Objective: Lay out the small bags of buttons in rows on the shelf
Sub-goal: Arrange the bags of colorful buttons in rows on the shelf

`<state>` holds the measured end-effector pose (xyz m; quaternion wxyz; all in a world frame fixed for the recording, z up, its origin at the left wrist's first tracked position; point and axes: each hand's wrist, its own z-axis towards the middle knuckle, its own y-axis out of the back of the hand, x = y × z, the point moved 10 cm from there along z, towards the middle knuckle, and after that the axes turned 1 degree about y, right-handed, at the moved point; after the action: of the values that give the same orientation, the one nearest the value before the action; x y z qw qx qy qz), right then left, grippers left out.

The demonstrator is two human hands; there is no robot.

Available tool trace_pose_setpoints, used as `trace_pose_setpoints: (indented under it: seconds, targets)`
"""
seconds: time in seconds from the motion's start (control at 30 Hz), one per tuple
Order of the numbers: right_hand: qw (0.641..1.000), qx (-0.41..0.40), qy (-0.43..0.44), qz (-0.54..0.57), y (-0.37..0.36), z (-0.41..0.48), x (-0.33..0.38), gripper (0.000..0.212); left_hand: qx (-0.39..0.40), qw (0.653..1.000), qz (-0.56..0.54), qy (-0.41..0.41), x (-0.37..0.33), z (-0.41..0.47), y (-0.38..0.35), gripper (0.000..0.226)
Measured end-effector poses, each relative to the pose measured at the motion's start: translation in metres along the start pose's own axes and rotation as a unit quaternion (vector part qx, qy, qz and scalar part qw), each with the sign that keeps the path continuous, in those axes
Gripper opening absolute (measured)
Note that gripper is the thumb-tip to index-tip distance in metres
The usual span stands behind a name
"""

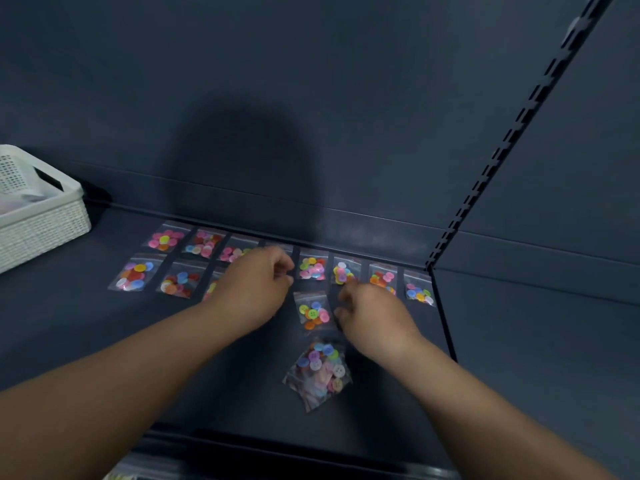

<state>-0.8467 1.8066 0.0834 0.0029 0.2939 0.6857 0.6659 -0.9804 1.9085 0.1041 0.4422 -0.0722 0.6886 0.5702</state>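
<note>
A person's left hand (258,282) and right hand (367,313) are hovering with curled fingers, grip unclear, beside a bag of buttons (313,311) lying below two rows on the dark shelf (86,327); squaring it with its neighbours is keeping rows even.

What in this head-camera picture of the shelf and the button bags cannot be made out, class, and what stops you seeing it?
- Bags in the middle of both rows: hidden behind the left hand.
- What the right hand holds, if anything: its fingers are blurred and curled away.
- White basket: cut off by the left edge; its contents are unclear.
- Loose pile of bags: the bags overlap, so they cannot be counted.
</note>
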Motion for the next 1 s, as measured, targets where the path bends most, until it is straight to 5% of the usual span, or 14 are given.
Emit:
trace_pose_setpoints:
  seconds: [0.07,0.2,0.4,1.0]
  targets:
    - [0.992,-0.066,0.102,-0.046,0.01,-0.004,0.018,0.014,0.006,0.994,0.096,-0.044,0.001,-0.005,-0.001,0.016]
    - [0.967,-0.064,0.245,-0.038,-0.002,-0.004,0.037,0.031,0.005,0.973,0.21,-0.099,0.005,-0.012,-0.003,0.022]
    - [0.973,-0.009,0.231,-0.021,-0.023,0.008,0.037,0.024,0.039,0.959,0.263,-0.097,0.017,-0.015,-0.012,0.017]
    - [0.98,-0.037,0.195,-0.012,-0.024,0.02,0.039,0.031,0.05,0.967,0.231,-0.095,0.02,-0.014,-0.012,0.019]
